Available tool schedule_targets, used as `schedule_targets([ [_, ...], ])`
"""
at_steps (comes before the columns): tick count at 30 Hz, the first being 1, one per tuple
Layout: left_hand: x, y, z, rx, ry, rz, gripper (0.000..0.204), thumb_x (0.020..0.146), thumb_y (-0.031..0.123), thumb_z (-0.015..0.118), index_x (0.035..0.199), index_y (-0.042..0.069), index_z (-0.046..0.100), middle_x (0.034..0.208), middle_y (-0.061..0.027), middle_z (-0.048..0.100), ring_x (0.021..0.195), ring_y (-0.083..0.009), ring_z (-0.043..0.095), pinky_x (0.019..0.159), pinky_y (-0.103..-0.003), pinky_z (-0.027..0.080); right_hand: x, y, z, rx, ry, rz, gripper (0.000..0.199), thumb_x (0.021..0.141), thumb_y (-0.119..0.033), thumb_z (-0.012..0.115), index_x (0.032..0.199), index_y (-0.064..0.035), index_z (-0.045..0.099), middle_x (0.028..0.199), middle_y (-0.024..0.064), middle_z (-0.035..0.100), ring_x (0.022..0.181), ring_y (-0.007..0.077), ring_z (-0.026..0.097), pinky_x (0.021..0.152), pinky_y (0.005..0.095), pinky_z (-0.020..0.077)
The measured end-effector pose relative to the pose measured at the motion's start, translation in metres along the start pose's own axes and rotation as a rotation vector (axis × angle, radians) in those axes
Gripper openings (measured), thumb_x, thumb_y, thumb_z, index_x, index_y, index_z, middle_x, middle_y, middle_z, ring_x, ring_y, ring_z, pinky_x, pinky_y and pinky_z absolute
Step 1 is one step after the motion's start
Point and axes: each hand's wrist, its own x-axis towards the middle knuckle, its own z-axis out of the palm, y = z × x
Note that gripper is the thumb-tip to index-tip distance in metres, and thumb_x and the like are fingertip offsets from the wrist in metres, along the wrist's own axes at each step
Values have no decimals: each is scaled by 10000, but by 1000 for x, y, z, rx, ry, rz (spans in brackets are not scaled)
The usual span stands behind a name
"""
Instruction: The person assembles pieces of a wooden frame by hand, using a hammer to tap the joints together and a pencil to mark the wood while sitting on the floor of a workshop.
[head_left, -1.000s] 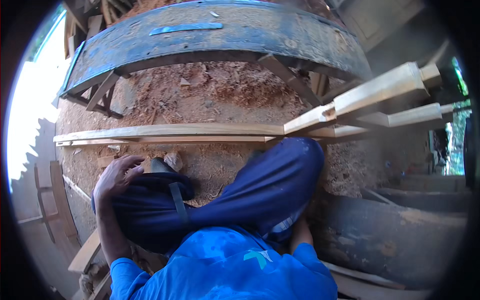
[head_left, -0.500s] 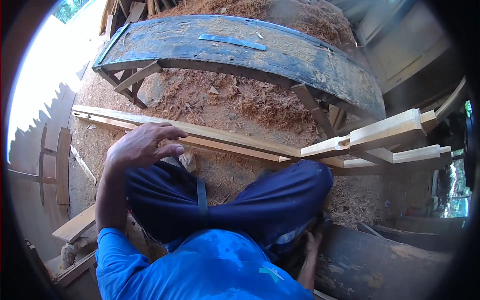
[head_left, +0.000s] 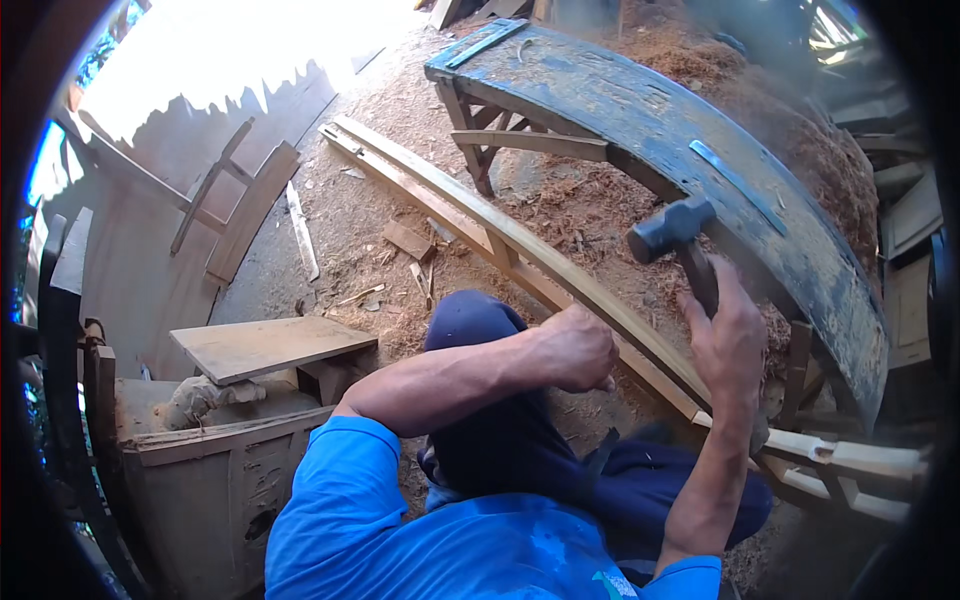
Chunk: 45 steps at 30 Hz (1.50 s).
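My right grip (head_left: 728, 335) wraps the hammer (head_left: 684, 240) — head up, near side of the blue tabletop (head_left: 620, 105). My left grip (head_left: 578, 350) curls closed by the wooden frame (head_left: 530, 253) — whether it's pinching anything, I can't tell.

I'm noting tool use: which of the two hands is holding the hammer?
The right hand, which grips the dark-headed hammer by its handle. The left hand, curled near the long wooden frame, has no hammer.
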Motion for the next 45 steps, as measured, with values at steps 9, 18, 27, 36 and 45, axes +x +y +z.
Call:
schedule_targets([
  [9,43,-4,27,-306,-455,-91,245,834,279,634,952,108,765,997,-92,735,956,-254,703,767,-398,563,314,-42,98,-305,-238,-427,370,890,-241,659,1192,-57,552,1031,223,679,982,405,644,855,476,496],
  [18,82,-30,64,-550,-980,163,351,873,377,657,1050,87,744,1071,-109,717,992,-287,680,854,-455,554,390,3,149,-115,-147,-729,439,842,-122,667,1266,-86,560,1000,137,591,986,340,582,851,428,479],
  [27,22,-84,-36,-755,-674,-108,359,876,378,652,1062,83,739,1078,-108,715,994,-295,678,856,-461,551,362,14,41,-140,-294,-618,525,796,-102,686,1306,-77,562,1131,154,551,1074,339,553,894,450,458],
  [36,-38,-54,-130,-801,-523,-149,368,879,379,648,1075,80,733,1086,-108,713,997,-302,675,857,-467,549,169,29,-106,82,-638,-258,376,779,-121,663,1138,-8,639,1049,205,597,998,376,578,899,456,472],
  [45,-83,-72,-198,-785,-280,-282,372,883,372,639,1087,74,726,1089,-108,713,996,-312,675,858,-473,546,72,-24,-213,-157,-1329,-216,377,813,-221,692,1161,-79,667,1034,175,693,976,334,654,883,413,510],
])
